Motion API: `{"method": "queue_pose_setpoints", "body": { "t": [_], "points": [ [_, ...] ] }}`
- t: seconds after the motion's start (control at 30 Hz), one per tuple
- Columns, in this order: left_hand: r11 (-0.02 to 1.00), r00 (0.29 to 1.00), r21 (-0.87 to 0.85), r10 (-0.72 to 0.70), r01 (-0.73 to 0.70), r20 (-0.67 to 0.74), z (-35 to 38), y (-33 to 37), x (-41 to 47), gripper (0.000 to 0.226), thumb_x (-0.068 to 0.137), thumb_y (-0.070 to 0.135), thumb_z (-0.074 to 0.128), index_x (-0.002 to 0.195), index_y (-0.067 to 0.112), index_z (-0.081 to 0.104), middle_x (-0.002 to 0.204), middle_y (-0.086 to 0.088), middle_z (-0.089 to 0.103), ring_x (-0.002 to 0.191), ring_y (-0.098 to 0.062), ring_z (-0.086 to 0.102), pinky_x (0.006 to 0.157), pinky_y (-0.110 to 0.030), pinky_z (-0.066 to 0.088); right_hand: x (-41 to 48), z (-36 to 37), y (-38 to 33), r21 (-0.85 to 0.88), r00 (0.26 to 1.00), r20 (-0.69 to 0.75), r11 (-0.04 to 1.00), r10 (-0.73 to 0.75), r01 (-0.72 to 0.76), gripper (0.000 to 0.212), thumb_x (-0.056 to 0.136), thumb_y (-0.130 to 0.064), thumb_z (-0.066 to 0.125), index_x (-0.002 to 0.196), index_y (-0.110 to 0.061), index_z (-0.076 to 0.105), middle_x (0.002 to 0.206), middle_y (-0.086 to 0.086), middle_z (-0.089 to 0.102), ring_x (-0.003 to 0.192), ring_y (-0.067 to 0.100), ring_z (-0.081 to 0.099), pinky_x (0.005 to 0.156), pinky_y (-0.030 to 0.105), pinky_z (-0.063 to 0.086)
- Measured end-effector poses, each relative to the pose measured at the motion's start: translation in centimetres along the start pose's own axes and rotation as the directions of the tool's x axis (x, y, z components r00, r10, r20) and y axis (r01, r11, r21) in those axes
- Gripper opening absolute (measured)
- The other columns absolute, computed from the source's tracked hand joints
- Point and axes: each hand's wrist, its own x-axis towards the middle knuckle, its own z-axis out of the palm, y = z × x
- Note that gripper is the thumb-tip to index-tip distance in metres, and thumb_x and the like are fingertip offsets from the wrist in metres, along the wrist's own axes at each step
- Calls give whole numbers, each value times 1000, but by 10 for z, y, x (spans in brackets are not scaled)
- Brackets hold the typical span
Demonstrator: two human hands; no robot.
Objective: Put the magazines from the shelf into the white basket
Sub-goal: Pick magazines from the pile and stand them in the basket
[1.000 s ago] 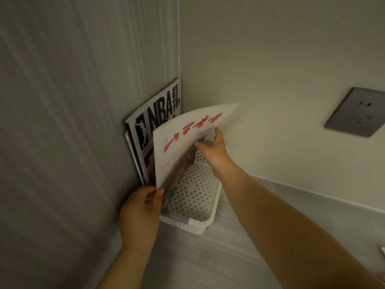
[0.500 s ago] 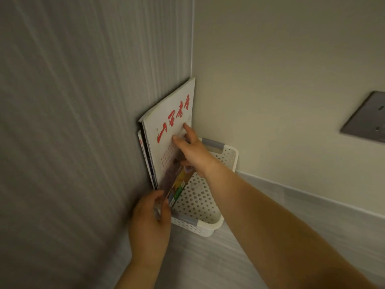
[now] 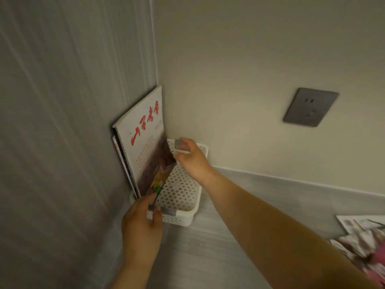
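A white perforated basket [image 3: 183, 215] sits on the shelf in the corner where two walls meet. Magazines stand on edge in it, leaning against the left wall. The front one is a white magazine [image 3: 141, 147] with red characters; the edges of other magazines [image 3: 121, 157] show behind it. My left hand [image 3: 141, 226] hovers at the basket's near left corner, fingers apart, fingertips by the magazine's lower corner. My right hand [image 3: 191, 158] is over the basket's far end, fingers loosely spread, just off the magazine's right edge, holding nothing.
More loose magazines [image 3: 362, 238] lie on the grey shelf surface at the right edge. A grey wall socket [image 3: 310, 107] is on the back wall above the shelf. The left wall is close beside the basket.
The white magazine went from tilted open in both hands to flat against the others in the basket. Both hands have let go and drawn back slightly.
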Motion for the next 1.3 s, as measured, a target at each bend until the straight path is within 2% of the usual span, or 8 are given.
{"method": "queue_pose_setpoints", "body": {
  "t": [0.17,0.33,0.43,0.57,0.83,1.0,1.2,1.3],
  "points": [
    [980,961,-198,69,-16,266,19,21,-61,34,72,-10,61,78,24,62,91,-16,69,89,-30,62,85,-28,41,-67,-70,24,-91,965,-260,996,-42,19,31,90,-7,43,121,-8,48,110,20,63,91,23,57,75,21,43],
    [981,879,-189,117,-31,462,41,48,-119,35,74,-6,60,73,28,67,80,10,69,84,7,49,65,6,34,-133,-147,65,-149,895,-444,983,31,-108,28,88,-3,41,112,-4,56,108,21,65,100,33,59,77,23,40],
    [985,828,-170,101,-7,552,57,67,-151,41,77,-2,58,78,38,64,69,42,59,72,15,54,62,5,35,-179,-203,99,-207,855,-510,952,92,-226,24,89,-10,46,109,-9,59,112,13,64,104,27,58,77,21,38],
    [992,721,-124,71,21,689,98,98,-190,41,76,-6,56,50,26,63,49,34,59,59,11,57,61,3,36,-240,-283,140,-376,768,-635,834,86,-404,27,91,-16,43,109,-8,61,115,15,64,106,29,58,89,32,43],
    [994,608,-101,101,-33,788,181,171,-249,24,83,3,52,94,22,62,106,-9,64,102,-22,58,85,-22,40,-343,-402,215,-530,649,-713,403,264,-746,48,92,-40,32,136,-19,30,151,9,21,139,29,14,114,44,11],
    [986,558,-77,149,-151,816,239,214,-246,45,85,12,53,128,18,43,137,-6,45,125,-21,42,107,-30,33,-358,-413,249,-547,670,-679,402,299,-734,60,92,-50,17,144,-22,4,156,10,-2,143,28,-6,116,44,-4],
    [941,524,199,-28,-274,851,300,246,-238,54,86,30,50,135,23,29,136,-9,47,124,-29,43,105,-48,34,-356,-415,262,-573,716,-658,460,235,-678,60,93,-48,14,144,-21,-1,155,11,-6,142,27,-11,113,37,-13],
    [918,624,275,-39,-286,780,310,251,-238,58,84,29,50,137,26,26,132,-10,51,121,-31,46,107,-48,31,-356,-415,265,-583,724,-657,469,210,-664,60,93,-48,14,144,-21,-1,155,10,-6,142,26,-12,110,35,-16]
  ]
}}
